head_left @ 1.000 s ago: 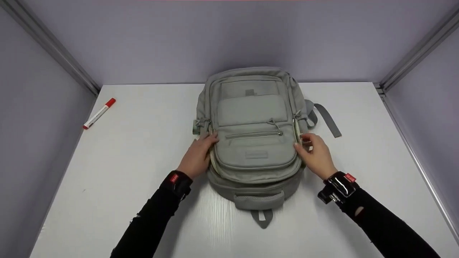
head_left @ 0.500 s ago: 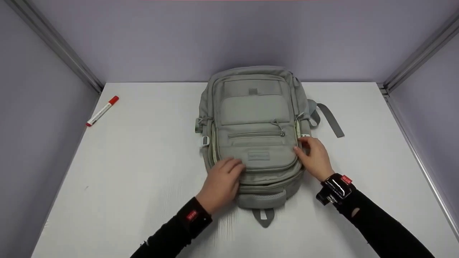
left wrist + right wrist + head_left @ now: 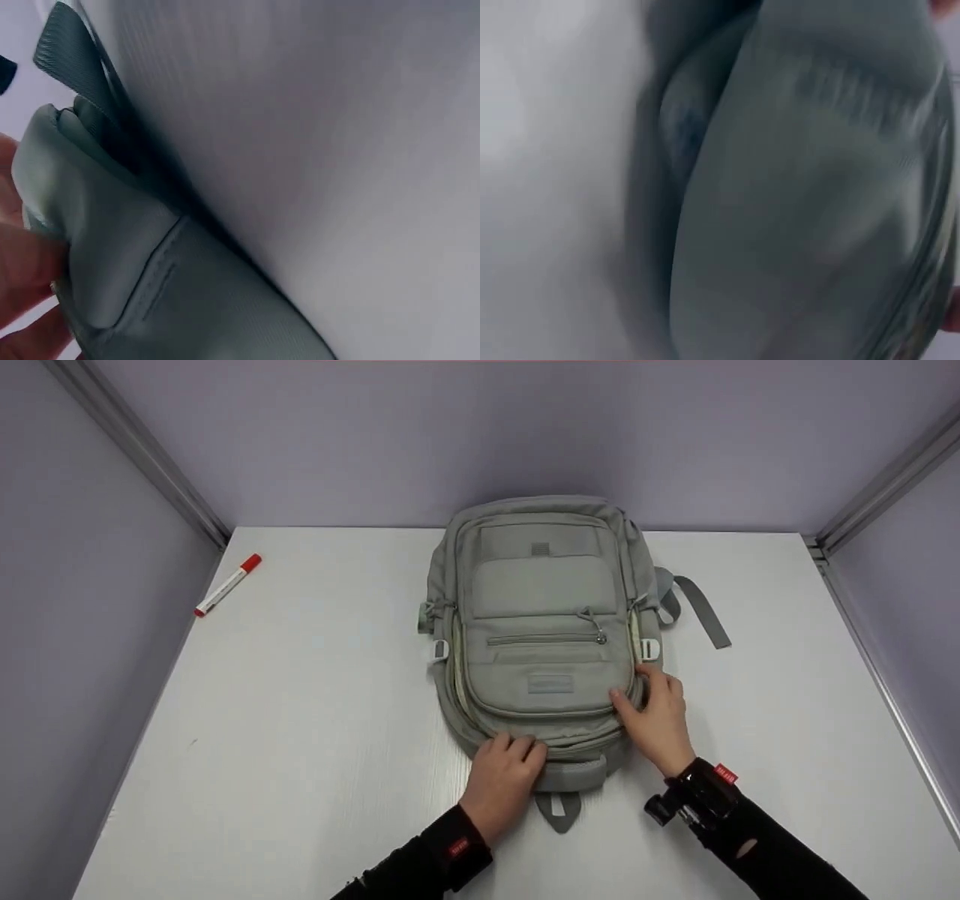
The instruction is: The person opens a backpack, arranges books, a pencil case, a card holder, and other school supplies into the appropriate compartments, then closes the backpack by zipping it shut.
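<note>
Head view: both hands (image 3: 501, 776) grip the backpack's (image 3: 544, 585) near end.

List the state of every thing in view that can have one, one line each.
Backpack: lying flat on the table, front up.
Front pocket zipper: closed.
Marker: capped, lying at the table's left edge.
Left hand: fingers curled on the backpack's near edge.
Right hand: gripping the backpack's right side.

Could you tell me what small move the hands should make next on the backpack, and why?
Probably the left hand should feel along the near edge of the backpack for a zipper pull: its fingers curl there at the seam, while the right hand steadies the pocket corner.
</note>
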`<state>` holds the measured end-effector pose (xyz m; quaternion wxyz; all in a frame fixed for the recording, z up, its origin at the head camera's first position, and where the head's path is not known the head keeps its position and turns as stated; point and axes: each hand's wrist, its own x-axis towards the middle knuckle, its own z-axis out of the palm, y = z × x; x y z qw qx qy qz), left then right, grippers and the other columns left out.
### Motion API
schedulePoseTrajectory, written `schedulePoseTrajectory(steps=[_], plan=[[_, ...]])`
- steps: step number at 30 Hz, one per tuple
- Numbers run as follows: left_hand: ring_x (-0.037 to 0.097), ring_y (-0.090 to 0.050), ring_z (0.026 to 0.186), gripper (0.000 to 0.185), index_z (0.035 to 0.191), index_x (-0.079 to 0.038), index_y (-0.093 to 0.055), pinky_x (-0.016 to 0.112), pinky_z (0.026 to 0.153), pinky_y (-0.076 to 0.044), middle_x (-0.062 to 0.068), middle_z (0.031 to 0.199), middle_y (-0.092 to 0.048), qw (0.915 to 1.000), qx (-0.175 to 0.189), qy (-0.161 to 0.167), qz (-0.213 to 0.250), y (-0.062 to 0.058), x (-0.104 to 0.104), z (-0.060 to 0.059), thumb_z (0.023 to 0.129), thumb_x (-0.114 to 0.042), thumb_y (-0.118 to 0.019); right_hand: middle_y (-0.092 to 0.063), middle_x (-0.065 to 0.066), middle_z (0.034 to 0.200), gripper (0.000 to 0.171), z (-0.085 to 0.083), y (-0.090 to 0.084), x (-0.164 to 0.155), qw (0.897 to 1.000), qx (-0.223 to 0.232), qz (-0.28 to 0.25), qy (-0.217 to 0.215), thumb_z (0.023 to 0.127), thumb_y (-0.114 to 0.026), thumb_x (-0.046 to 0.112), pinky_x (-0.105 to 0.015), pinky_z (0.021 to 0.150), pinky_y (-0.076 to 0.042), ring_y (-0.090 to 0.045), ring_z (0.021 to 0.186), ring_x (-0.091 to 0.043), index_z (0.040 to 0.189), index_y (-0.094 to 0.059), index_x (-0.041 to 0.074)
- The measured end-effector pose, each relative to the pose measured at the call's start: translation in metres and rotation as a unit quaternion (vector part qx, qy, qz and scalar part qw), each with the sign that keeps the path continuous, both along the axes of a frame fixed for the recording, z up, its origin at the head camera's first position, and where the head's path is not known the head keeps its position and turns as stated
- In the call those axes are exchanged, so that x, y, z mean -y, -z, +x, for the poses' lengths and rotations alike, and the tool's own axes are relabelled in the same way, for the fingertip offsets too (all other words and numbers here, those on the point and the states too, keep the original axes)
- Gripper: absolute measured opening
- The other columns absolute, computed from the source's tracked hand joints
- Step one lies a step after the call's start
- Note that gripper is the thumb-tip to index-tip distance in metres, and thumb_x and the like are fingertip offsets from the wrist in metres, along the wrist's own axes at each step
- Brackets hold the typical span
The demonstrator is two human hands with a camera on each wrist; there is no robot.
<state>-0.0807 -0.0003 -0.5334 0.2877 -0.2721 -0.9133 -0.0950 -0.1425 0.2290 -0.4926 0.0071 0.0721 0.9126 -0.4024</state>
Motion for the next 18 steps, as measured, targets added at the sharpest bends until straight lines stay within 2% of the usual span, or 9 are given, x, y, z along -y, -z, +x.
schedulePoseTrajectory(steps=[2,6,11,18], plan=[[0.014,-0.058,0.067,0.016,0.086,-0.018,-0.069,0.028,0.06,-0.049,-0.005,0.08,-0.07,0.9999,-0.012,-0.002,0.004,0.002,-0.004,-0.002,0.073,-0.009,-0.072,-0.033,-0.037,0.143,0.06,0.003,0.0,0.004,1.0,0.015,-0.013,0.001,0.095,-0.062,0.018,-0.057,0.114,-0.028,-0.033,0.136,-0.047,0.143,-0.037,-0.009],[0.012,-0.06,0.06,0.016,0.08,-0.018,-0.068,0.026,0.056,-0.048,-0.006,0.071,-0.069,0.9995,-0.03,0.0,-0.006,0.006,-0.016,-0.004,0.069,-0.009,-0.073,-0.032,-0.037,0.143,0.061,-0.001,0.004,0.002,1.0,0.011,-0.016,0.006,0.094,-0.062,0.014,-0.056,0.116,-0.027,-0.033,0.136,-0.048,0.143,-0.036,-0.011],[0.009,-0.06,0.057,0.015,0.08,-0.019,-0.068,0.024,0.05,-0.048,-0.007,0.071,-0.069,0.9991,-0.033,0.006,-0.027,0.008,-0.038,-0.006,0.069,-0.011,-0.073,-0.032,-0.037,0.144,0.058,-0.016,0.008,-0.011,1.0,0.008,-0.005,0.003,0.093,-0.059,0.009,-0.056,0.117,-0.026,-0.033,0.137,-0.048,0.142,-0.036,-0.012],[0.005,-0.058,0.054,0.012,0.081,-0.021,-0.067,0.021,0.046,-0.046,-0.009,0.07,-0.067,0.9986,-0.021,-0.01,-0.048,0.008,-0.076,-0.006,0.072,-0.016,-0.074,-0.031,-0.036,0.147,0.057,-0.04,0.012,-0.035,1.0,0.014,0.007,-0.019,0.095,-0.059,0.007,-0.054,0.119,-0.023,-0.029,0.141,-0.048,0.145,-0.035,-0.01]])
